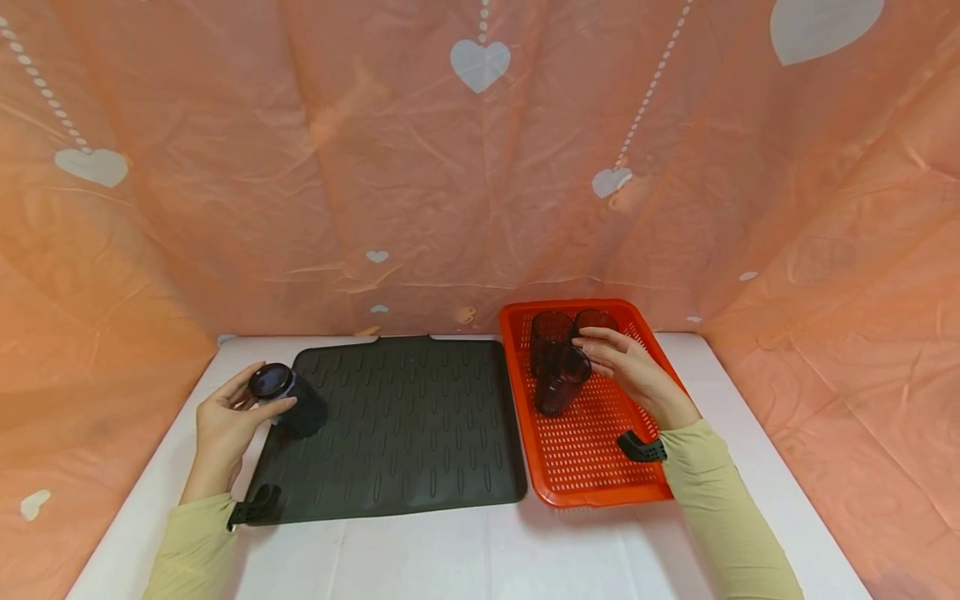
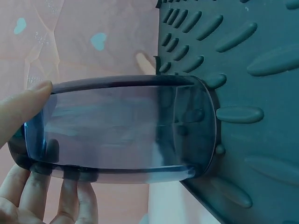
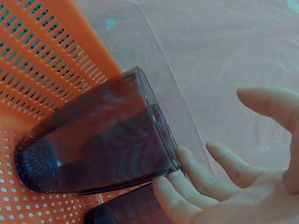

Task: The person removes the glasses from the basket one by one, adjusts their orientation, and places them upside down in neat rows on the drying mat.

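The right hand (image 1: 633,371), fingers loosely extended and gripping nothing, is nearest the upright glass tumblers in the orange slotted basket (image 1: 600,475); the front tumbler (image 1: 557,396) lies just left of its fingertips. Well left of the basket, the left hand (image 1: 225,425) grips another tumbler (image 1: 297,408) near its rim, base at the ribbed mat (image 1: 405,433).

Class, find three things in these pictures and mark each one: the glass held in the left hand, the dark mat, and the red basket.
Held glass (image 2: 112,128): left wrist view, middle of its side wall.
Dark mat (image 1: 405,425): head view, middle of its ridged top.
Red basket (image 1: 600,458): head view, bare slotted floor.
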A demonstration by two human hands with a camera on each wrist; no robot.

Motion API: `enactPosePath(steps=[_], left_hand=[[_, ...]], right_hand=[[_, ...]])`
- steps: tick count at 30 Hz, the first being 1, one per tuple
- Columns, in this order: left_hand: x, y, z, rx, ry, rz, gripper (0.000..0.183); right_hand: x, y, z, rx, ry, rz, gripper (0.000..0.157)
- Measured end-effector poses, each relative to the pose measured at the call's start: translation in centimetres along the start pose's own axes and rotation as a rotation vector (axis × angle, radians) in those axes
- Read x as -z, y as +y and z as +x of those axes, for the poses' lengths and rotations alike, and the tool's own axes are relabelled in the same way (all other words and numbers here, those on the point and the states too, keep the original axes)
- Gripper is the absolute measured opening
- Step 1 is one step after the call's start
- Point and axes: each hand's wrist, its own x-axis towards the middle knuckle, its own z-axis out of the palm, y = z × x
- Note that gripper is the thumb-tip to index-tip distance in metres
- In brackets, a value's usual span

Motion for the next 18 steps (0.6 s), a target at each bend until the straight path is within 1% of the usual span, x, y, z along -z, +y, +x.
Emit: enactPosePath(steps=[7,11,14,18], left_hand=[[-0.22,-0.09,0.18,0.001,-0.006,0.055,0.079],[-0.21,-0.08,0.20,-0.032,-0.023,0.134,0.078],[-0.20,-0.03,0.16,-0.060,-0.028,0.169,0.077],[-0.29,-0.08,0.02,-0.077,-0.025,0.188,0.077]], right_hand=[[0.10,0.13,-0.02,0.005,-0.005,-0.004,0.052],[0.10,0.20,-0.02,0.006,-0.013,-0.015,0.053],[0.03,0.20,-0.06,0.008,-0.015,-0.012,0.054],[-0.06,0.22,-0.29,0.002,-0.011,-0.018,0.053]])
